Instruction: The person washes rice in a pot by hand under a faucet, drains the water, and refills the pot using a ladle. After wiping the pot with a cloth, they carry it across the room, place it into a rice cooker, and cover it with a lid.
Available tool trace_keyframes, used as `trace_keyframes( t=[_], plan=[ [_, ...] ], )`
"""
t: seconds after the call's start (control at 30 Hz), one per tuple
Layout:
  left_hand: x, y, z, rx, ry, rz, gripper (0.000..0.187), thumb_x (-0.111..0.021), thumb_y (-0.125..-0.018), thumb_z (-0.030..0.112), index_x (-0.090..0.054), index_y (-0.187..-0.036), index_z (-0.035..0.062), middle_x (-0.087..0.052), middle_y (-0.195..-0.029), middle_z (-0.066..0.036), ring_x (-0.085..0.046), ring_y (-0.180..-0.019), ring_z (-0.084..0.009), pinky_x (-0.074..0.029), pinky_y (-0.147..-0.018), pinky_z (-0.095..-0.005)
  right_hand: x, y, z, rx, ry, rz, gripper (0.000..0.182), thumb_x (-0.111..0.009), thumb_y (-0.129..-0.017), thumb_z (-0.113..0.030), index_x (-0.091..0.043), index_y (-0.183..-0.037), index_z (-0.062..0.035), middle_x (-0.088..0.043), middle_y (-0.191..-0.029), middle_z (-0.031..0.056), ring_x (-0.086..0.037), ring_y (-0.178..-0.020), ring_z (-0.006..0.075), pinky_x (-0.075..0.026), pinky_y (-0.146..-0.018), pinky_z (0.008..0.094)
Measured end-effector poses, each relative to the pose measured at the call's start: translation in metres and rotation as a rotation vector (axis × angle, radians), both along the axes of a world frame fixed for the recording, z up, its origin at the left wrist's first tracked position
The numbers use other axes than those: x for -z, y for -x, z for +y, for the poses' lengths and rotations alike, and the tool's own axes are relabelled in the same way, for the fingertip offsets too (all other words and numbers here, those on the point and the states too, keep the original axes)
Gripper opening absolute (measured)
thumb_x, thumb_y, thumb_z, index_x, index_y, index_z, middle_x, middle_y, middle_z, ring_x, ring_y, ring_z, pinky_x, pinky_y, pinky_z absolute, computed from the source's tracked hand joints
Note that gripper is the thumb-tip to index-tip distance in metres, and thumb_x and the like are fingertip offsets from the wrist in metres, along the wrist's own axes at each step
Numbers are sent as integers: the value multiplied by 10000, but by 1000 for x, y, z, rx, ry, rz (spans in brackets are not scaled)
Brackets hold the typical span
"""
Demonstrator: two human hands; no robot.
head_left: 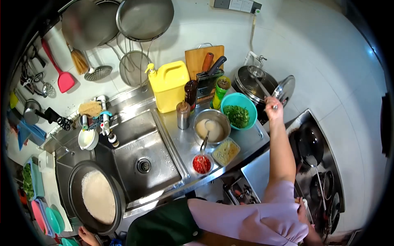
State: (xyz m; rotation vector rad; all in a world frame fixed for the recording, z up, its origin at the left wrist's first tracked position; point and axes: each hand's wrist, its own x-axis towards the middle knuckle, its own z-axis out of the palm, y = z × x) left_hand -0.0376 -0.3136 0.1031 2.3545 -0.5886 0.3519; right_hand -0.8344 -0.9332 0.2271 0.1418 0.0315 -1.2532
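My right hand [274,108] is closed around the handle of a long metal ladle [262,88]. The ladle's bowl hangs over a dark open pot [241,78] in the corner. A round lid [286,88] leans at the pot's right side. Below my hand sits a teal bowl [250,107] of chopped greens. At the bottom left edge, my left hand [88,236] shows in part, beside a large dark basin [73,192] holding something pale. Its fingers look apart, and whether they touch the basin cannot be made out.
A steel bowl [225,137] of pale liquid, chopped red peppers [201,164] and a box of shreds [226,151] line the counter. Behind stand a yellow jug [168,88] and knives [216,65]. A wok [310,143] is right; another person's hand [302,208] shows near the stove.
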Motion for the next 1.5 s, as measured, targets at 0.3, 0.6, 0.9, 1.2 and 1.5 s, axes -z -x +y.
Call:
trace_keyframes(
  t=[0.3, 0.6, 0.9, 1.2, 1.5],
  plan=[
    [12, 2, 23, 29, 255, 110, 268, -514, -845, 197, -532, -962, -44, -556, -921, -126, -516, -844, -190, -403, -783, -282, -180, -84, 140, -31, 149, 158, 25, -293, -770, -8, -315, -759, -10, -377, -602, 35, -410, -445, 127, -417, -390, 237],
    [2, 8, 68, 80, 400, 248, 199, -591, -783, 130, -559, -927, -3, -554, -882, -70, -505, -772, -127, -408, -718, -237, -239, -207, 329, -414, 282, 109, 512, -232, -913, -214, 2, -1284, 50, -305, -602, 45, -340, -456, 132, -332, -361, 250],
    [9, 3, 86, 190, 402, 289, 174, -581, -781, 101, -547, -913, -6, -505, -845, -45, -469, -751, -114, -391, -715, -232, -149, -332, 472, -682, 204, -252, 563, -287, -887, -113, 77, -1311, -47, -378, -778, 100, -420, -421, 100, -416, -338, 246],
    [30, 7, 101, 211, 308, 310, 189, -589, -767, 99, -550, -925, 1, -491, -847, -68, -472, -754, -147, -396, -705, -256, -95, -362, 518, -1003, 122, 98, 546, -357, -847, -29, -93, -1325, -41, -357, -741, 69, -370, -402, 50, -346, -297, 217],
    [51, 16, 101, 170, 320, 371, 189, -593, -740, 90, -548, -907, 14, -463, -821, -62, -443, -755, -152, -380, -695, -262, -106, -356, 522, -905, 494, 1112, 716, -528, -705, -13, -159, -1317, -39, -443, -591, 90, -410, -338, 119, -351, -275, 236]
  ],
)
